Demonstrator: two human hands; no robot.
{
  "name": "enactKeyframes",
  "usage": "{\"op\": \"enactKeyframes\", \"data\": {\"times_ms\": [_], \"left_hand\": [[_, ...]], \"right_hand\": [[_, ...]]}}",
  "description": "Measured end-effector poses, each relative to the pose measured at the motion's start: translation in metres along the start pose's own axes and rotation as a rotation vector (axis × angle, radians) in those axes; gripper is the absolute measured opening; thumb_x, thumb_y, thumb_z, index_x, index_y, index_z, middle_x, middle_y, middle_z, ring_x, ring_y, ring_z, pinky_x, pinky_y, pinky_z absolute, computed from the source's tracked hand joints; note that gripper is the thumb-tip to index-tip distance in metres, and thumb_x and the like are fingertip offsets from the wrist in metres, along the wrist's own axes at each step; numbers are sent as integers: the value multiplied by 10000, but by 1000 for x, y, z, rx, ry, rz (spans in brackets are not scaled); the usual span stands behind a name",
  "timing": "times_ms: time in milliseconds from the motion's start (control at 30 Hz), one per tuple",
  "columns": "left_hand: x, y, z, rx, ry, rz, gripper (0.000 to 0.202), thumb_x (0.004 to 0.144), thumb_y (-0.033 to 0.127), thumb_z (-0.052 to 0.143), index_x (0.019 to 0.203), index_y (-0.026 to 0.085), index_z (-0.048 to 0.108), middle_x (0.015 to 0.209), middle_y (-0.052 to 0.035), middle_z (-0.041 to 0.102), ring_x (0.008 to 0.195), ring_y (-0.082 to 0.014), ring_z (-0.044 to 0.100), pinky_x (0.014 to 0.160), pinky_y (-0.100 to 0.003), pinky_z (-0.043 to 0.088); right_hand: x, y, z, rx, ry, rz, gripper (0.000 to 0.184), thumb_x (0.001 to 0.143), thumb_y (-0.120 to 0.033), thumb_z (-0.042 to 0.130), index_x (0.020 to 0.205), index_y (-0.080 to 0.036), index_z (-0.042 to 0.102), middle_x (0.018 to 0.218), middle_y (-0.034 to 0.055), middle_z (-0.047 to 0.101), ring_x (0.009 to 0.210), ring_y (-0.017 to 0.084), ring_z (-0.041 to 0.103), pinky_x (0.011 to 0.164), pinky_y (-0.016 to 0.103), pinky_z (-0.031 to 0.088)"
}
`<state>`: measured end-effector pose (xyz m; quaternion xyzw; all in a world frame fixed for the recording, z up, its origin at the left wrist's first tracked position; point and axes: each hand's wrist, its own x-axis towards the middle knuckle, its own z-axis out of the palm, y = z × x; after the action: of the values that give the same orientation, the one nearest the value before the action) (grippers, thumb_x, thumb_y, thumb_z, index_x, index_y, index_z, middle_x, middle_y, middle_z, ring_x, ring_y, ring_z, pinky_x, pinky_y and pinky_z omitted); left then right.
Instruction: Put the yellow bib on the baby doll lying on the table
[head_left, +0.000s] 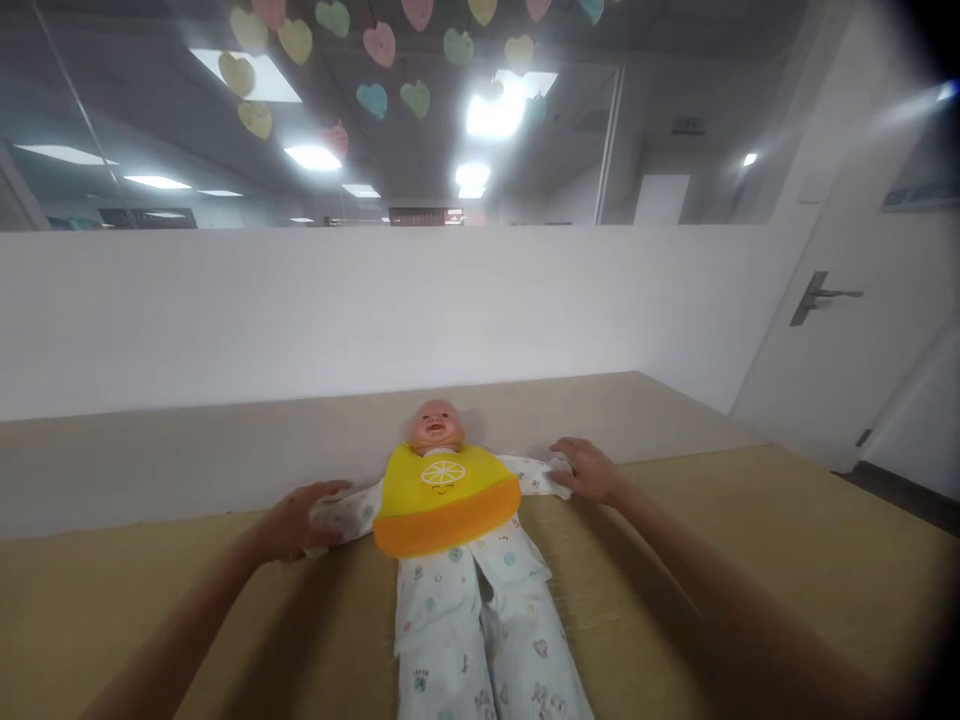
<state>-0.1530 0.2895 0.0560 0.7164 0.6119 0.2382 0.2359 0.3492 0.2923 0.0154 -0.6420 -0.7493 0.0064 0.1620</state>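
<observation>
A baby doll (437, 424) lies on its back on the table, head away from me and both arms stretched out sideways. It is dressed in white patterned clothes (442, 600) with loose long sleeves and legs. Over its chest lies a yellow bib (442, 495) with an orange lower pocket, a citrus slice and a smiling face. My left hand (300, 520) has its fingers around the end of the sleeve (356, 515) on the left. On the other side, my right hand (589, 470) holds the opposite sleeve end (534, 474) between thumb and fingers.
The wooden table (690, 560) reaches back to a low white wall (337, 310). Above it stands a glass pane with paper hearts (380, 43). A white door with a metal handle (821, 295) is at the right.
</observation>
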Motion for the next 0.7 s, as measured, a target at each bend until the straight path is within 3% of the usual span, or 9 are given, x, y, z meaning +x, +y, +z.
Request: {"op": "enactKeyframes", "data": {"times_ms": [67, 100, 233, 400, 533, 700], "left_hand": [[-3, -5, 8, 242, -4, 95, 595, 624, 341, 676, 1211, 258, 630, 1179, -113, 670, 1045, -344, 618, 864, -407, 477], [-3, -7, 12, 349, 29, 120, 600, 661, 326, 626, 1254, 237, 598, 1190, -126, 662, 1076, -337, 603, 892, -404, 459], [5, -5, 15, 641, 120, 143, 569, 753, 284, 481, 1314, 203, 528, 1091, -137, 693, 1016, -318, 627, 888, -409, 441], [10, 7, 10, 753, 167, 209, 438, 784, 243, 463, 1189, 187, 620, 1094, -159, 694, 1084, -362, 584, 963, -492, 361], [10, 3, 23, 846, 205, 186, 356, 825, 234, 435, 1090, 183, 666, 1053, -163, 704, 1097, -352, 575, 984, -512, 328], [9, 3, 35, 897, 232, 109, 393, 861, 214, 393, 1175, 190, 629, 1152, -147, 676, 1180, -318, 528, 1042, -506, 271]], "right_hand": [[-2, -7, 8, 8, -44, -73, 748, 775, -568, 595, 1402, -187, 444, 1516, 120, 313, 1403, 350, 224, 1101, 468, 252], [-2, -11, 12, 21, -62, -78, 754, 766, -565, 603, 1408, -205, 435, 1516, 113, 315, 1401, 355, 221, 1094, 484, 254], [0, -20, 20, 99, -51, -53, 483, 855, -428, 516, 1275, -191, 552, 1276, 113, 576, 1186, 267, 494, 995, 384, 357], [-2, -18, 18, 84, -20, 24, 469, 828, -433, 541, 1216, -175, 592, 1224, 129, 597, 1160, 297, 495, 972, 399, 363], [-6, -13, 21, 73, -20, 62, 509, 792, -443, 586, 1230, -184, 590, 1365, 126, 493, 1283, 307, 392, 1058, 405, 294], [-6, -12, 23, 81, -46, 147, 531, 767, -457, 619, 1247, -231, 588, 1393, 112, 454, 1359, 296, 301, 1091, 409, 245]]}}
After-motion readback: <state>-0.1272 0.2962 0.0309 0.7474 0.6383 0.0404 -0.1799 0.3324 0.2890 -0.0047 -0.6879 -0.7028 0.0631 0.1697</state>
